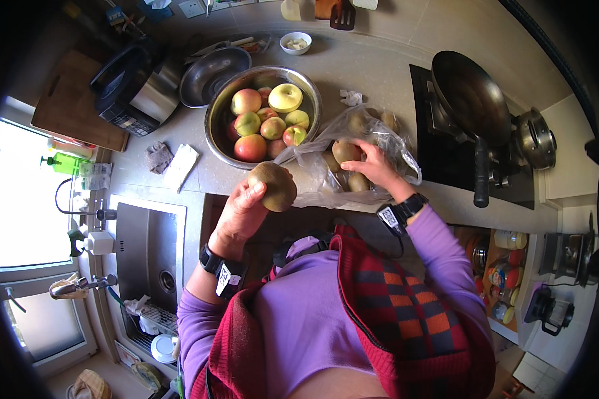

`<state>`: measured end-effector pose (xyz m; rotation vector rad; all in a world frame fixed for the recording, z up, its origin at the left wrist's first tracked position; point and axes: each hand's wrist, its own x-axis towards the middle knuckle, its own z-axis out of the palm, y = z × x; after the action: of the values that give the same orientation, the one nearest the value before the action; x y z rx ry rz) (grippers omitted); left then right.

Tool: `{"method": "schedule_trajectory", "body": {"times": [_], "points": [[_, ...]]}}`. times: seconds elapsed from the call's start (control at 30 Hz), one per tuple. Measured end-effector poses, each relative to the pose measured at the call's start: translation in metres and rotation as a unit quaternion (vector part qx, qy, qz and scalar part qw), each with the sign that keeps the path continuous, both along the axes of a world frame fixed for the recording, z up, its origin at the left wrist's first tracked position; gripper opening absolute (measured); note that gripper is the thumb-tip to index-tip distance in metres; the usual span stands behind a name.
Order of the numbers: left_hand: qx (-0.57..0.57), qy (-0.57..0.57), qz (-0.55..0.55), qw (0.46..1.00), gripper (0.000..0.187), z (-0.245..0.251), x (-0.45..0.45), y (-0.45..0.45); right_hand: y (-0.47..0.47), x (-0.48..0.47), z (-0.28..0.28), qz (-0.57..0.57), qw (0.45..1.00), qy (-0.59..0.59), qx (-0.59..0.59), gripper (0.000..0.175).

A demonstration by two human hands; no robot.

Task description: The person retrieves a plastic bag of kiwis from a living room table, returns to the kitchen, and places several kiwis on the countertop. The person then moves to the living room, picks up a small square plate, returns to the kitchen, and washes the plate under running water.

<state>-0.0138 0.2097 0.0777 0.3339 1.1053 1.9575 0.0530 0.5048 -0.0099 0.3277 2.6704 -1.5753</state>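
Note:
My left hand grips a large brown kiwifruit in front of the counter's edge, near the rim of a steel bowl. Apples and similar red, green and yellow fruit fill that bowl. To the right, my right hand has its thumb and fingers around another kiwifruit at the opening of a clear plastic bag. Several more kiwifruit lie inside the bag, partly veiled by the plastic.
A wok stands on the black stove at right, its handle pointing toward me. Behind lie a second metal bowl, a small white bowl and crumpled tissue. At left are a rice cooker, a grey cloth and the sink.

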Motion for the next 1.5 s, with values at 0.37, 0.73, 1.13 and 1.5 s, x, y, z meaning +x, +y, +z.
{"method": "schedule_trajectory", "body": {"times": [0.37,0.73,1.13,1.5], "points": [[-0.012,-0.042,0.127,0.991,0.056,0.013,-0.006,-0.017,-0.03,0.023,0.049,0.021,0.796,-0.066,-0.601,0.048],[0.067,-0.065,0.043,0.995,0.066,0.012,0.005,-0.001,-0.049,0.026,0.084,-0.008,0.891,0.047,-0.451,0.043],[0.196,-0.138,0.031,0.97,0.065,0.006,0.015,0.004,-0.084,0.028,0.11,0.177,0.955,0.213,-0.11,0.049],[0.29,-0.217,0.006,0.932,0.055,-0.027,0.012,-0.01,-0.022,-0.028,-0.031,0.024,0.991,-0.005,0.133,0.059]]}}
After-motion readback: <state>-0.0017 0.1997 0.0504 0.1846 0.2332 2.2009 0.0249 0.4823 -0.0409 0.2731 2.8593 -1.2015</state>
